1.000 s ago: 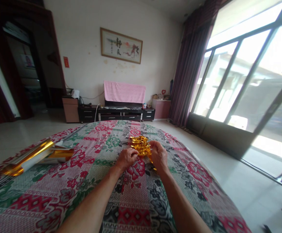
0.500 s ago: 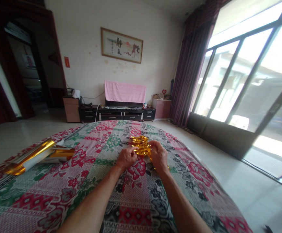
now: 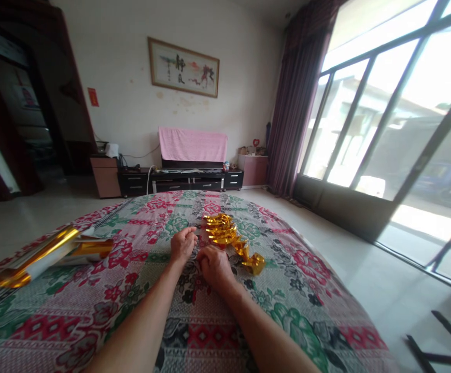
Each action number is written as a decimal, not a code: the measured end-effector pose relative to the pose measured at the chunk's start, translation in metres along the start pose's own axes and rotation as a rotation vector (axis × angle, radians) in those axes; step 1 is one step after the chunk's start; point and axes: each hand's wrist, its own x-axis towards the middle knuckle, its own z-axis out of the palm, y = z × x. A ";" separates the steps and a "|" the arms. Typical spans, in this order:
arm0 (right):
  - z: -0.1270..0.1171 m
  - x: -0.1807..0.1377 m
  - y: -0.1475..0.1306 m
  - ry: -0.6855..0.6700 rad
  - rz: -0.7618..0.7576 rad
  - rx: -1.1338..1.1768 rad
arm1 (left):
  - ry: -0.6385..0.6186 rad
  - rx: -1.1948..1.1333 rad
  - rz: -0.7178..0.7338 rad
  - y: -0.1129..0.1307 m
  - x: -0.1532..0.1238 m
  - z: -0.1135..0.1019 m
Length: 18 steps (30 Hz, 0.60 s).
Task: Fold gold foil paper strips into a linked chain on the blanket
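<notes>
A row of folded gold foil pieces lies on the flowered tablecloth, running from a small heap at the back to a curled end at the right. My left hand rests on the cloth just left of the heap, its fingers curled under. My right hand lies knuckles up beside the row's middle, its fingers closed. Whether either hand holds anything is hidden.
A stack of gold foil sheets lies at the table's left edge. Beyond the table are a tiled floor, a low black cabinet with a pink towel, and tall windows on the right. A dark frame lies on the floor at bottom right.
Both hands have come off the gold pieces and moved left and nearer to me. The row of gold pieces now lies uncovered, and the view has shifted to the right.
</notes>
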 end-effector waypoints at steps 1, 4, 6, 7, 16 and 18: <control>0.000 0.000 0.001 -0.002 0.000 -0.009 | -0.011 0.008 0.003 0.002 -0.001 0.000; -0.001 0.000 0.000 -0.027 0.004 -0.052 | -0.060 0.076 0.019 0.006 -0.003 -0.002; -0.001 0.000 -0.003 -0.046 0.007 -0.084 | -0.107 0.164 0.064 0.008 -0.005 -0.004; -0.002 0.000 -0.004 -0.052 0.015 -0.096 | -0.136 0.213 0.096 0.008 -0.006 -0.007; 0.000 0.002 -0.006 -0.098 -0.020 -0.150 | -0.097 0.411 0.100 0.009 -0.033 -0.072; 0.000 0.005 -0.005 -0.109 -0.010 -0.179 | -0.028 0.441 0.083 0.008 -0.039 -0.092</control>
